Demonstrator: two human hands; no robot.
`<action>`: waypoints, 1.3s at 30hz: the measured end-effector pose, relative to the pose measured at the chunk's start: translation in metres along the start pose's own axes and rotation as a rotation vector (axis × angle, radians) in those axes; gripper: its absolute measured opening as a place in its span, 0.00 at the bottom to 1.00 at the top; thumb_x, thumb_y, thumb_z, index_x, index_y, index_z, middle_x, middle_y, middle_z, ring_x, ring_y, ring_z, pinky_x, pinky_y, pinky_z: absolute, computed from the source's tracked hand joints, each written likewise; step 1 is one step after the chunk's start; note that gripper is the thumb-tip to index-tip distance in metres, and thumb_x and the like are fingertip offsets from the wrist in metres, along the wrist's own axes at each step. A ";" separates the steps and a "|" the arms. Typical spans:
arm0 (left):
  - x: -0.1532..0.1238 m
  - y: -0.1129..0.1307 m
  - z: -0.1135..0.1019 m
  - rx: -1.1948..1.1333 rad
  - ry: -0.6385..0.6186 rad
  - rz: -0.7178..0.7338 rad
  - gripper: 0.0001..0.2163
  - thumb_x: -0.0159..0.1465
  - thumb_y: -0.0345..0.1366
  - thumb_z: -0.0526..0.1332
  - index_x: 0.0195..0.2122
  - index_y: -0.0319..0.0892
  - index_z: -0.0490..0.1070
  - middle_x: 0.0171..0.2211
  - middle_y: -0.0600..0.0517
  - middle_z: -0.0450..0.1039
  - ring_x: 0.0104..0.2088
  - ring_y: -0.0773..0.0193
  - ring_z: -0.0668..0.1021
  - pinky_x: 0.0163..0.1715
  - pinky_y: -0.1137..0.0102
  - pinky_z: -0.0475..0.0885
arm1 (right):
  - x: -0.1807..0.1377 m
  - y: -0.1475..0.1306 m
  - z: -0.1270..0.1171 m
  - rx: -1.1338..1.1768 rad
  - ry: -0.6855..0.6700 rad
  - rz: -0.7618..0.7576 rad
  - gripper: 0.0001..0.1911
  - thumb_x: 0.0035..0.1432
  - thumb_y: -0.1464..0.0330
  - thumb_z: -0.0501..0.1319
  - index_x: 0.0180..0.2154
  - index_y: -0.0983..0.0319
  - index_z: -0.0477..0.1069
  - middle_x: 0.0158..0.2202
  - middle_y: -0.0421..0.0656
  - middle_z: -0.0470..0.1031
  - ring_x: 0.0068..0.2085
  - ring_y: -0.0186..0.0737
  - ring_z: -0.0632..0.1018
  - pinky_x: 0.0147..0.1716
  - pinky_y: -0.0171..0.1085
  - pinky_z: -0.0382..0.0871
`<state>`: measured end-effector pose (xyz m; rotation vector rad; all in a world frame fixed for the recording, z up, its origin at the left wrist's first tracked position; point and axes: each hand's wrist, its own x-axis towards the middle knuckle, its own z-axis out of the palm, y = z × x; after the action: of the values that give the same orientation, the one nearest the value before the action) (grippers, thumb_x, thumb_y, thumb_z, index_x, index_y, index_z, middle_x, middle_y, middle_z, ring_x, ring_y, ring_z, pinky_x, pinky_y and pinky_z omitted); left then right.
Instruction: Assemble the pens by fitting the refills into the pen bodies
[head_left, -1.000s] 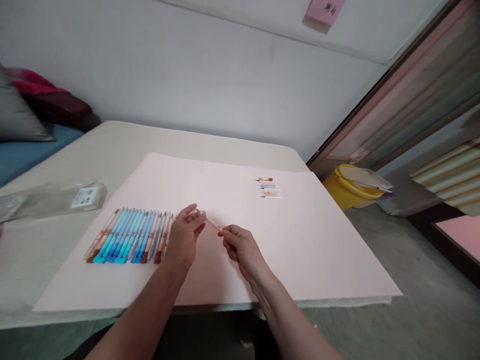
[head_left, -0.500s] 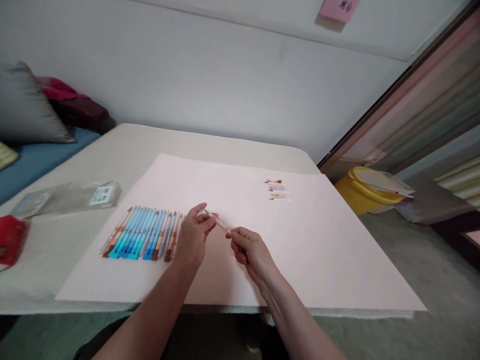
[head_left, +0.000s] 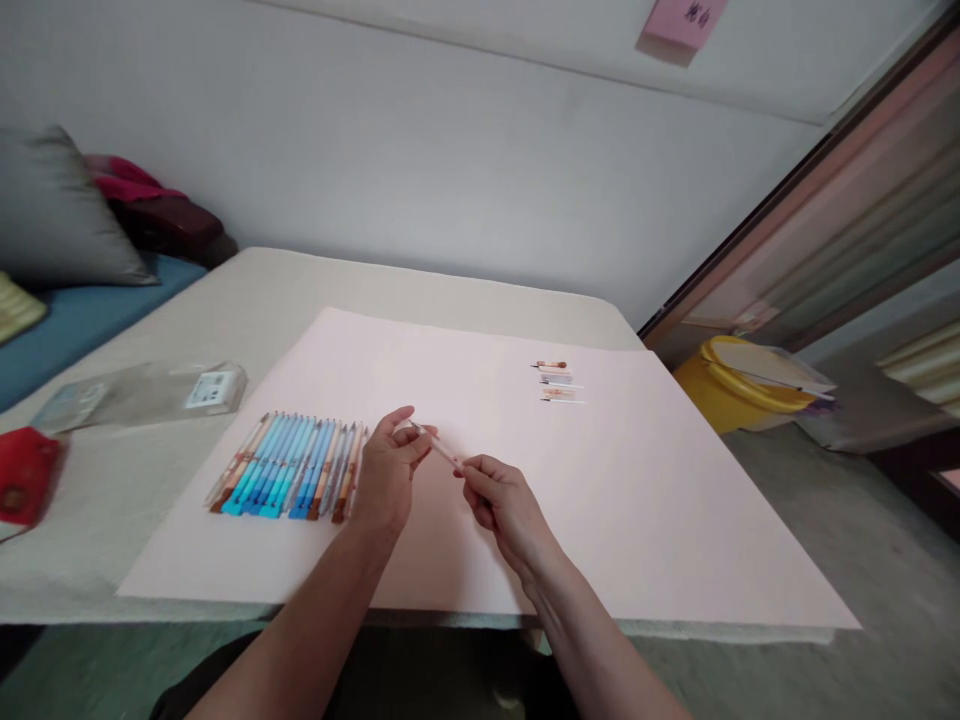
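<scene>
Between my two hands, above the pale pink sheet (head_left: 600,540), is a slim pale pink pen (head_left: 444,452). My left hand (head_left: 391,462) pinches its upper-left, tip end between thumb and fingers. The lower-right end sits in the closed fingers of my right hand (head_left: 499,500). Just left of my left hand lies a row of several pens (head_left: 281,465) in blue, orange, brown and clear; my hand covers part of its right end. Farther back on the right are small pen parts: a short brown-ended piece (head_left: 551,365) and thin refills (head_left: 564,402) beside short barrel pieces.
A clear plastic wrapper (head_left: 165,392) with a white label and a red object (head_left: 28,475) lie at the table's left. A grey cushion (head_left: 71,215) rests on a blue seat beyond. On the floor at right stands a yellow bucket (head_left: 709,385) with flat items on top.
The view has shifted slightly. Both hands keep their hold on the pen, with almost no visible movement.
</scene>
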<state>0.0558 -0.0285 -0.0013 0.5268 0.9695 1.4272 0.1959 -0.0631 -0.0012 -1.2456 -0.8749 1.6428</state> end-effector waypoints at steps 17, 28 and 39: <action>0.005 0.004 -0.010 0.010 0.119 0.047 0.20 0.48 0.30 0.68 0.44 0.39 0.70 0.29 0.52 0.74 0.37 0.66 0.76 0.44 0.67 0.68 | 0.000 0.000 0.001 -0.134 0.009 -0.018 0.11 0.51 0.61 0.61 0.29 0.63 0.69 0.15 0.33 0.62 0.15 0.24 0.54 0.15 0.30 0.41; 0.010 0.003 -0.011 -0.003 0.061 0.061 0.22 0.47 0.28 0.68 0.45 0.38 0.69 0.28 0.52 0.75 0.35 0.67 0.76 0.43 0.68 0.67 | -0.001 0.004 -0.006 0.194 -0.127 0.153 0.11 0.49 0.63 0.63 0.31 0.65 0.69 0.15 0.34 0.63 0.14 0.21 0.51 0.15 0.31 0.35; 0.009 -0.002 -0.010 0.039 0.115 -0.013 0.16 0.51 0.32 0.67 0.42 0.39 0.70 0.35 0.47 0.75 0.38 0.65 0.76 0.42 0.67 0.68 | -0.002 0.006 -0.001 0.004 -0.206 0.146 0.07 0.46 0.68 0.62 0.29 0.65 0.71 0.24 0.42 0.75 0.21 0.29 0.68 0.21 0.30 0.53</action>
<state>0.0477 -0.0228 -0.0100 0.4704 1.0928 1.4419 0.1963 -0.0674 -0.0057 -1.1755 -0.9215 1.9142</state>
